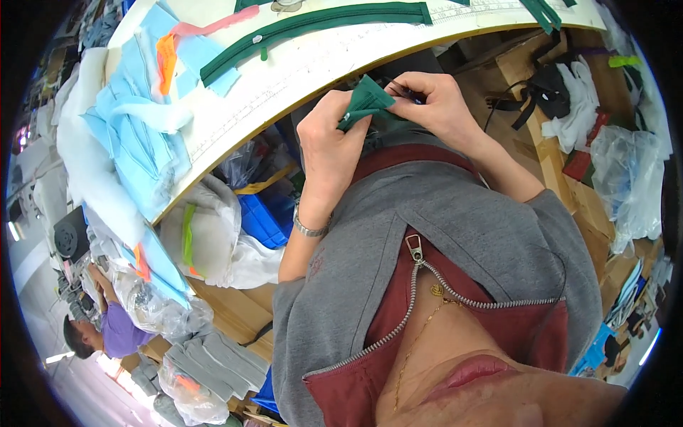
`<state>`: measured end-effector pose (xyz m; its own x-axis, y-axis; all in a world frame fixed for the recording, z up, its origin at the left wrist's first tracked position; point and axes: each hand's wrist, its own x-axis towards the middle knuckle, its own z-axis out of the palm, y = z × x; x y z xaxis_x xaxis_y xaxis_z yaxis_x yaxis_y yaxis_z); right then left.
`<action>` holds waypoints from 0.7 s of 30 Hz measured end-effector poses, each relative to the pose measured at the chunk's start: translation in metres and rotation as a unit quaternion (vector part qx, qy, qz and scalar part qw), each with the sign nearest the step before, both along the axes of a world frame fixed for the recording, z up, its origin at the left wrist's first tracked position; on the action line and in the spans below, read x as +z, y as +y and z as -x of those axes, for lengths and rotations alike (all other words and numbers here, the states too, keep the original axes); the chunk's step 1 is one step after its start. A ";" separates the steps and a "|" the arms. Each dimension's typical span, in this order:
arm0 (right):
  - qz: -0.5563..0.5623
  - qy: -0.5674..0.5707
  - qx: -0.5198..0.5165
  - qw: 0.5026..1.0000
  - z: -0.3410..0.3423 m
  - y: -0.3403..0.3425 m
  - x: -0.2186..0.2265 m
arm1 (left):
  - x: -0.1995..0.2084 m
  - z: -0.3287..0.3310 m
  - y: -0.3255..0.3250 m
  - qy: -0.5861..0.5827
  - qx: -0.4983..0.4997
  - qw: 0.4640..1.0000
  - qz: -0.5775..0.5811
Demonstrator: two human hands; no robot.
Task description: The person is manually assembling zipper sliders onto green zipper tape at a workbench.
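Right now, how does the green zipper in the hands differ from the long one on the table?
The held zipper is bunched up between the left hand and right hand; the table zipper lies stretched out flat, untouched. The held zipper shows as a small wad; the table zipper runs long. Both are dark green.

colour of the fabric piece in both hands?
Dark green fabric piece; head view shows it best.
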<state>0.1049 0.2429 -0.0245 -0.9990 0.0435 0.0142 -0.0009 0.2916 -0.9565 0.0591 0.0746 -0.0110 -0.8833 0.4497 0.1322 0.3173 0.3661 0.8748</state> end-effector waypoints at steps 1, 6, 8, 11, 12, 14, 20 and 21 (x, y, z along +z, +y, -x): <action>-0.042 0.033 -0.029 0.998 -0.001 -0.001 0.000 | 0.002 0.001 0.001 0.043 -0.003 0.999 0.004; -0.170 0.150 -0.002 0.974 -0.001 -0.005 0.010 | 0.002 0.003 0.002 0.145 -0.009 0.989 0.024; -0.207 0.176 0.009 0.962 -0.001 -0.005 0.011 | -0.001 0.005 0.001 0.173 -0.025 0.984 0.020; -0.234 0.189 0.025 0.953 -0.001 -0.004 0.009 | 0.002 0.006 0.000 0.151 -0.043 0.987 0.044; -0.239 0.188 0.026 0.952 -0.002 -0.005 0.006 | 0.001 0.005 0.001 0.150 -0.042 0.987 0.045; -0.243 0.186 0.028 0.952 -0.002 -0.008 0.005 | -0.003 0.002 0.004 0.174 -0.012 0.984 0.040; -0.139 0.210 -0.020 0.968 0.000 -0.012 0.003 | -0.012 0.003 0.008 -0.076 0.105 0.984 -0.124; -0.064 0.150 -0.024 0.986 -0.003 -0.011 0.003 | -0.012 0.003 0.006 -0.076 0.105 0.984 -0.123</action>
<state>0.1078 0.2317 -0.0211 -0.9461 0.0687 0.3164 -0.2610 0.4168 -0.8707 0.0566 0.0808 -0.0227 -0.9715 0.2252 0.0744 0.1166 0.1802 0.9767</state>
